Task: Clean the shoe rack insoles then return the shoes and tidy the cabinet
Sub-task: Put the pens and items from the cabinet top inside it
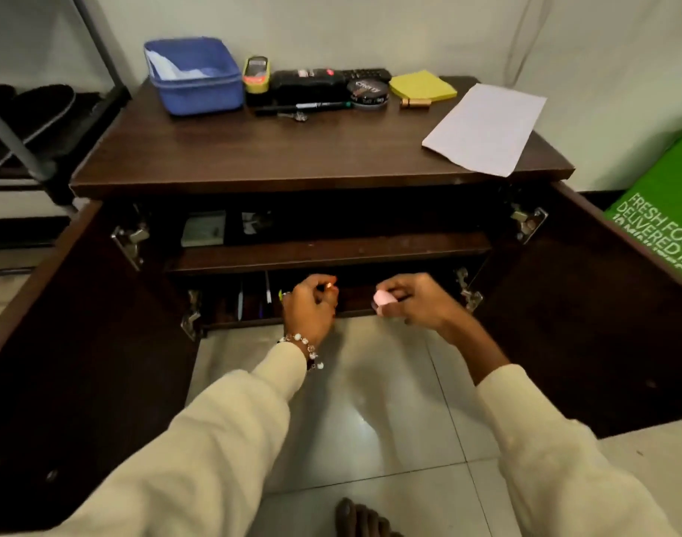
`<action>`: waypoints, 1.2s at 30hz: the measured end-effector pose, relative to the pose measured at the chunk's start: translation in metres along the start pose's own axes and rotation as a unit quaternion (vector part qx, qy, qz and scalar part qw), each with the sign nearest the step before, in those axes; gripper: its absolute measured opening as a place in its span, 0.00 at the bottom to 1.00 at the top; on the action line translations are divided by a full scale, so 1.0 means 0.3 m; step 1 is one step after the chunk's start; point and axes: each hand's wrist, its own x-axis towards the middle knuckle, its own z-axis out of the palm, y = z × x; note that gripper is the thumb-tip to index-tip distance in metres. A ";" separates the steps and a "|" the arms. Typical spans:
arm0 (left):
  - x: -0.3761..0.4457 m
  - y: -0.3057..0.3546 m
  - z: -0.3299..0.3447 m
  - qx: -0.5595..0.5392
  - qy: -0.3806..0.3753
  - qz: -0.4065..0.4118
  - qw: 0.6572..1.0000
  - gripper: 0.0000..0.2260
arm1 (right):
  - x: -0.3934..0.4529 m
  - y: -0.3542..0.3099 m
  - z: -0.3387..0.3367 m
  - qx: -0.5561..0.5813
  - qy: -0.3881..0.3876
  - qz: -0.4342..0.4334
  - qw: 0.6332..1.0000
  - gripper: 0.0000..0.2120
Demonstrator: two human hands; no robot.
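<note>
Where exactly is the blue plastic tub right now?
In the head view, the blue plastic tub sits at the back left corner of the cabinet top, just left of the yellow tin.

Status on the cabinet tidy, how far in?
Done: both cabinet doors are open. In hand: left hand pinches a small orange-tipped item, right hand grips a small pink object, both at the lower shelf. Left: no shoes inside yet; dark shoes sit on the rack at left.

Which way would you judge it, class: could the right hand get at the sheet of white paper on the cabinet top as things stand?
Probably not straight away: the white paper lies uncovered, but the right hand already holds a small pink object down at the lower shelf.
</note>
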 end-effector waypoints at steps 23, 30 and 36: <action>0.466 -0.304 0.256 0.424 -0.212 0.032 0.880 0.20 | 0.640 0.316 0.284 -0.309 0.105 -0.015 0.945 0.15; 0.449 -0.322 0.257 0.422 -0.170 0.044 0.889 0.17 | 0.612 0.307 0.270 -0.301 0.112 -0.022 0.947 0.11; 0.363 -0.288 0.192 0.440 -0.109 0.092 0.886 0.12 | 0.496 0.310 0.240 -0.170 0.177 -0.003 0.969 0.14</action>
